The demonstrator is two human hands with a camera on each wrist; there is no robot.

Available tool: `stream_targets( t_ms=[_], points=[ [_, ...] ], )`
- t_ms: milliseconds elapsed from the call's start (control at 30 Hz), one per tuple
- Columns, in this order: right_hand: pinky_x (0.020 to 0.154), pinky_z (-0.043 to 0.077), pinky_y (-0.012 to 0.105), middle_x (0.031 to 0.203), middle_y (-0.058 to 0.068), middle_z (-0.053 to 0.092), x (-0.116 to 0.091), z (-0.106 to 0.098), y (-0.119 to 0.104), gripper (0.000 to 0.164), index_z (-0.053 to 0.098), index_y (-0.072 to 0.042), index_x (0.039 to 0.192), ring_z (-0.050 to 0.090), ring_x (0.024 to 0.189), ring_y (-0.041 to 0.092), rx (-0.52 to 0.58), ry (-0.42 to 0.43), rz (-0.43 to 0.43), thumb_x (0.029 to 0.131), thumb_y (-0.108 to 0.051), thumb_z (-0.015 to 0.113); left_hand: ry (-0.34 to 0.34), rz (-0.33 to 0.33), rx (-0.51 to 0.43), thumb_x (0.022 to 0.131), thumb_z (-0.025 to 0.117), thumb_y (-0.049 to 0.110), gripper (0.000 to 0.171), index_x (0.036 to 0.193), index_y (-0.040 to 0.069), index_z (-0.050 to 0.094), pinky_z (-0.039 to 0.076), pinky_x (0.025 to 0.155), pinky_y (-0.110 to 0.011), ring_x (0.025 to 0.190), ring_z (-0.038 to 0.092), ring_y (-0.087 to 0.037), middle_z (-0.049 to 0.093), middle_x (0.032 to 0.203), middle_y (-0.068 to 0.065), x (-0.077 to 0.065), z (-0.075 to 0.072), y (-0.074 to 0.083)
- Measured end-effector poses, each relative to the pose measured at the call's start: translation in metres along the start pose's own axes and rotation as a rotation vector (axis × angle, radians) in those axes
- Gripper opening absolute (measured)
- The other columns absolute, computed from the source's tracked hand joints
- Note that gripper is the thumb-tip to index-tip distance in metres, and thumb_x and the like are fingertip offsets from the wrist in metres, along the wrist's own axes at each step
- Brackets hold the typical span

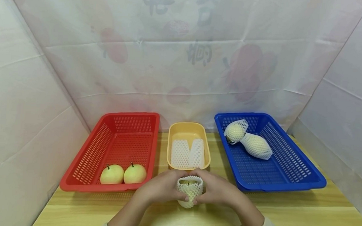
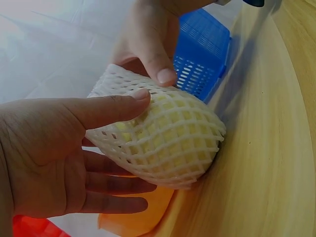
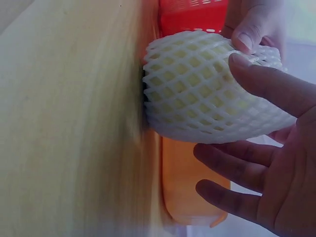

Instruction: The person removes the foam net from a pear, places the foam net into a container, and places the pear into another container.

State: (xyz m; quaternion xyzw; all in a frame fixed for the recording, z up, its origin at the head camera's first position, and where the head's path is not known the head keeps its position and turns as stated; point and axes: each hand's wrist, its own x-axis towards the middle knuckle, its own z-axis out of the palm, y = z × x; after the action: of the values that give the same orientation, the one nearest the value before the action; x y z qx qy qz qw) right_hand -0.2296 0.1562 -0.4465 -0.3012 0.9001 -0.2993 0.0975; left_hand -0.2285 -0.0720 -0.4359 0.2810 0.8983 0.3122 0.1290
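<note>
A yellow-green pear in a white foam net sleeve (image 1: 190, 194) stands upright on the table, the sleeve's mouth open at the top and the stem showing inside. My left hand (image 1: 165, 186) holds it from the left, thumb on the near side of the netting and fingers behind. From the right, my right hand (image 1: 216, 189) holds it the same way, its thumb (image 3: 269, 81) lying over the sleeve near the upper end. In the left wrist view the netting (image 2: 168, 133) stretches around the fruit, with loose net gathered toward the mouth.
At left, a red basket (image 1: 108, 189) contains two bare pears (image 1: 112, 174). A yellow bin (image 1: 189, 127) behind my hands has flat foam sleeves (image 1: 180, 153) in it. To the right, a blue basket (image 1: 279, 187) holds two net-wrapped pears (image 1: 256, 146). Cloth walls surround the table.
</note>
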Motion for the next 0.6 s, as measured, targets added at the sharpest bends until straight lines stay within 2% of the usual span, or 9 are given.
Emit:
stream_targets(
  t_ms=[200, 433, 600],
  points=[
    [0.092, 0.051, 0.042, 0.124, -0.009, 0.062, 0.0, -0.0011, -0.0009, 0.057, 0.057, -0.029, 0.122, 0.059, 0.115, 0.015, -0.023, 0.011, -0.001, 0.072, -0.032, 0.085, 0.013, 0.024, 0.023, 0.075, 0.084, 0.039, 0.061, 0.129, 0.023, 0.062, 0.05, 0.097, -0.035, 0.115, 0.06, -0.01, 0.065, 0.124, 0.012, -0.0009, -0.0016, 0.0021],
    [0.086, 0.053, 0.035, 0.106, -0.015, 0.065, 0.0013, -0.0031, -0.0009, 0.038, 0.063, -0.026, 0.104, 0.061, 0.101, 0.009, -0.051, 0.06, -0.035, 0.074, -0.031, 0.085, 0.021, 0.067, 0.009, 0.076, 0.085, 0.031, 0.043, 0.115, 0.024, 0.067, 0.049, 0.076, -0.022, 0.089, 0.058, 0.0, 0.065, 0.1, 0.017, -0.0004, -0.0038, 0.0033],
    [0.081, 0.053, 0.032, 0.099, -0.015, 0.065, 0.0014, -0.0052, -0.003, 0.029, 0.063, -0.024, 0.095, 0.062, 0.096, 0.008, -0.05, 0.082, -0.063, 0.076, -0.028, 0.084, 0.035, 0.075, 0.049, 0.077, 0.084, 0.033, 0.041, 0.114, 0.023, 0.068, 0.05, 0.079, -0.023, 0.094, 0.058, 0.001, 0.066, 0.102, 0.017, -0.001, -0.0054, 0.004]
  ],
)
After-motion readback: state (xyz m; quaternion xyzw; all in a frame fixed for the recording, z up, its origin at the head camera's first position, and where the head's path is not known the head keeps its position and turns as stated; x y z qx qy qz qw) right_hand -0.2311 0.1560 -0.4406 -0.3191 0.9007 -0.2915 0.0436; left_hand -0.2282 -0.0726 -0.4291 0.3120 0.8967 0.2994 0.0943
